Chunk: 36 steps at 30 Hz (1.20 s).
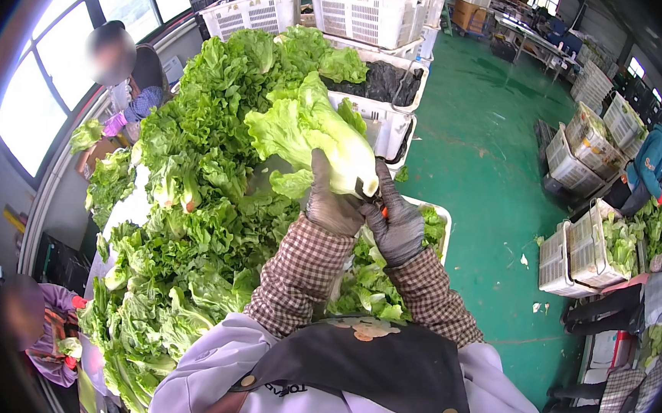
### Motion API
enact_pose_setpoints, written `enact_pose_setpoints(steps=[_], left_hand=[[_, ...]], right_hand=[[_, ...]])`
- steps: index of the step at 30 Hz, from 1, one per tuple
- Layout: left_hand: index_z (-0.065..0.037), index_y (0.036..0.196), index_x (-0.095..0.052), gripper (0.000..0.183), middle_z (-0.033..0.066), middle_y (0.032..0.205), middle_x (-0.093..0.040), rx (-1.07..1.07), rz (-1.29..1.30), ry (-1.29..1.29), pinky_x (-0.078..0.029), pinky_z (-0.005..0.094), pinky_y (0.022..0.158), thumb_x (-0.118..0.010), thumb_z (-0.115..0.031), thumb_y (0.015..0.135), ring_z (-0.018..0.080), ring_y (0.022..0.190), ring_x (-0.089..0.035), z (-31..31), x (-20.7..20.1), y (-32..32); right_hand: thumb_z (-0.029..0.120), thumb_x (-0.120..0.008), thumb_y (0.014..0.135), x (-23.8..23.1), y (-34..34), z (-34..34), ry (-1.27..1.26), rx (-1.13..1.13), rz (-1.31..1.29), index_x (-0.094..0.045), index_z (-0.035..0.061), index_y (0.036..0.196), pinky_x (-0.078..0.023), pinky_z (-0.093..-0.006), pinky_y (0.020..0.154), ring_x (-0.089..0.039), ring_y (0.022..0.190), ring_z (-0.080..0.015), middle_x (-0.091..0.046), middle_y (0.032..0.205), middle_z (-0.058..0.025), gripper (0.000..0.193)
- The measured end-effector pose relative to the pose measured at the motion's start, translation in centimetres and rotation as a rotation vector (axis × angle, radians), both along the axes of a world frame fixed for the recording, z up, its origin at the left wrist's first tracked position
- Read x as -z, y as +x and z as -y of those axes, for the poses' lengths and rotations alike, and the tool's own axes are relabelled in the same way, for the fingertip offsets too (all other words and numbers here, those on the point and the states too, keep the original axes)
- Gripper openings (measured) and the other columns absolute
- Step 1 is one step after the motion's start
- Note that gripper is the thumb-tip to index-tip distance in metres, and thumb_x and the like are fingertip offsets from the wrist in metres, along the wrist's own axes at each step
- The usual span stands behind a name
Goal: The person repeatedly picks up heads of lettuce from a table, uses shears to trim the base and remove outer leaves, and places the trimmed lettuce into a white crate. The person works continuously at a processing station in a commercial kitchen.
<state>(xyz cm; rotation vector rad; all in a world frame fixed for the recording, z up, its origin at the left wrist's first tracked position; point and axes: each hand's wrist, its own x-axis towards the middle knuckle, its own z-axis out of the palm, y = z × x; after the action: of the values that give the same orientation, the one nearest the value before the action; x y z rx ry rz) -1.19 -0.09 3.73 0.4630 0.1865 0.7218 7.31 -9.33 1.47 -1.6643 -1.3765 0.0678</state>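
A head of green lettuce [328, 133] is held up in front of me, its leaves pointing up and left and its pale stem end toward my hands. My left hand [332, 205], in a dark glove, is closed round the lower part of the lettuce. My right hand [400, 228], gloved alike, grips what looks like a small knife with an orange handle [384, 212]. Its dark blade is at the cut stem end; most of the handle is hidden in my fingers. Below my forearms, a white crate [447, 241] holds loose lettuce leaves.
A large lettuce pile [216, 152] covers the table at my left. White crates [371, 17] stand stacked ahead, one lined with black plastic [389, 84]. Two people work across the table. On the right, beyond the green floor [486, 187], others stand by more crates [589, 251].
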Motion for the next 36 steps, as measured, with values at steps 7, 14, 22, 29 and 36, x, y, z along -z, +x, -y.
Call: enact_pose_setpoints(steps=[7, 14, 22, 29, 36], left_hand=[[-0.011, 0.119, -0.045, 0.070, 0.0076, 0.111, -0.056, -0.005, 0.049, -0.131, -0.048, 0.0394, 0.088, -0.050, -0.065, 0.076, 0.0238, 0.102, -0.055, -0.1, 0.6, 0.1], [-0.017, 0.127, -0.040, 0.079, 0.0061, 0.119, -0.052, 0.067, 0.083, 0.201, -0.037, 0.0445, 0.098, -0.051, -0.070, 0.070, 0.0259, 0.109, -0.050, -1.8, 3.0, 0.5], [-0.010, 0.132, -0.032, 0.101, 0.0121, 0.126, -0.045, 0.030, 0.028, 0.227, -0.040, 0.0425, 0.095, -0.045, -0.081, 0.061, 0.0293, 0.112, -0.047, -0.7, 2.8, 2.3], [-0.012, 0.134, -0.029, 0.094, 0.0120, 0.129, -0.042, 0.122, 0.127, 0.073, -0.033, 0.0461, 0.100, -0.044, -0.077, 0.068, 0.0317, 0.117, -0.041, -2.1, 3.8, 2.5], [-0.012, 0.118, -0.046, 0.064, 0.0062, 0.103, -0.058, -0.037, -0.037, -0.389, -0.051, 0.0386, 0.076, -0.034, -0.064, 0.083, 0.0258, 0.090, -0.059, -2.3, 4.8, 2.5]], right_hand=[[0.027, -0.053, 0.089, 1.4, -0.8, -1.2, 0.200, 0.002, -0.264, -0.038, 0.0159, 0.133, -0.049, -0.0323, 0.077, -0.061, 0.091, -0.0224, -0.062, 0.100, -0.0140, 0.048], [0.045, -0.050, 0.086, 0.2, 1.0, -0.5, 0.126, 0.107, -1.343, -0.055, 0.0067, 0.104, -0.031, -0.0225, 0.035, -0.037, 0.042, -0.0060, -0.049, 0.062, 0.0022, 0.043], [0.021, -0.072, 0.075, -0.6, 0.2, 0.3, 0.463, 0.231, 0.040, -0.054, -0.0015, 0.091, -0.045, -0.0263, 0.057, -0.052, 0.064, -0.0124, -0.057, 0.076, -0.0060, 0.032], [0.017, -0.070, 0.074, 1.4, 0.1, -1.1, 0.241, 0.188, -0.248, -0.054, -0.0025, 0.092, -0.046, -0.0246, 0.061, -0.056, 0.066, -0.0127, -0.060, 0.074, -0.0072, 0.030], [0.023, -0.062, 0.082, 1.6, 1.3, -1.6, 0.356, 0.196, -1.320, -0.051, 0.0057, 0.087, -0.038, -0.0223, 0.037, -0.046, 0.042, -0.0091, -0.049, 0.059, 0.0000, 0.021]])
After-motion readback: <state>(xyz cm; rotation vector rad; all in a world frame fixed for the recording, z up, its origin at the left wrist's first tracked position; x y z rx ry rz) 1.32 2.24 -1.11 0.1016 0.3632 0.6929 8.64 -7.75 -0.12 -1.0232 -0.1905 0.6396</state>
